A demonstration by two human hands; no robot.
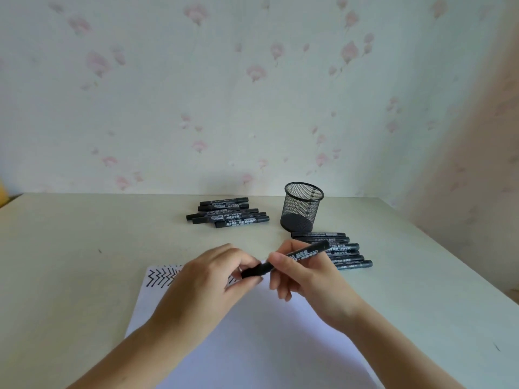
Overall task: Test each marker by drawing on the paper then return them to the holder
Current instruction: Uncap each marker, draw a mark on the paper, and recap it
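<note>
Marker (283,261) held above the top of the paper (252,332): right hand (304,272) wrapped round the barrel, left hand (213,276) pinching the cap end. Whether cap is going on or coming off: cannot tell. Keep barrel steady, move cap straight along its axis, avoid twisting; holder (302,207) stands empty behind, marker piles lying at either side.

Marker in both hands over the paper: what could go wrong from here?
1. Left hand grips the cap end of the marker, right hand the barrel; a sudden pull could streak ink on skin or paper.
2. Two loose marker piles look alike, so tested and untested may mix.
3. The mesh holder looks empty and light, so it may tip.
</note>
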